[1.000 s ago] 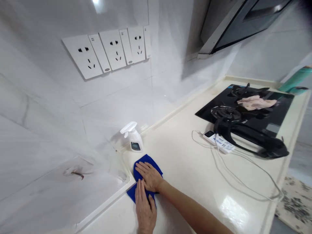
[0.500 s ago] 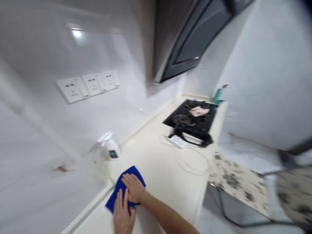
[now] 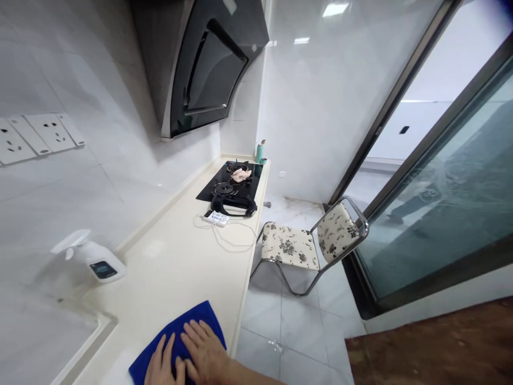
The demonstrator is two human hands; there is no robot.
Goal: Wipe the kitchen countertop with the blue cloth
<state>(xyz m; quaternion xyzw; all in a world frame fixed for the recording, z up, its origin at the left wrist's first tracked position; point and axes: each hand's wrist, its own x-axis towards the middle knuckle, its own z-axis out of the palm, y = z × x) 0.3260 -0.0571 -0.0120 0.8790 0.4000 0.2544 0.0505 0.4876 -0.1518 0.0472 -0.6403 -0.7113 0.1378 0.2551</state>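
A blue cloth (image 3: pixel 176 324) lies spread on the cream countertop (image 3: pixel 188 267) at the bottom of the view, its right corner close to the counter's front edge. My left hand (image 3: pixel 163 368) rests on the cloth with its fingers stretched out. Beside it, my right hand (image 3: pixel 206 350) lies flat on the same cloth, fingers extended. Neither hand grips it. A white spray bottle (image 3: pixel 105 263) with a dark label stands by the wall, to the left and beyond the cloth.
Farther along sit a white power strip (image 3: pixel 217 218) with its cable, a black ring-shaped object (image 3: pixel 234 206), and a gas hob (image 3: pixel 206 193) with a crumpled pale cloth (image 3: pixel 241 175). Above hangs a range hood (image 3: pixel 216 69). A floral chair (image 3: pixel 288 246) stands right of the counter.
The view has swung right, bringing the chair and a sliding glass door into sight. Both hands and the blue cloth have moved from near the wall side toward the counter's front edge.
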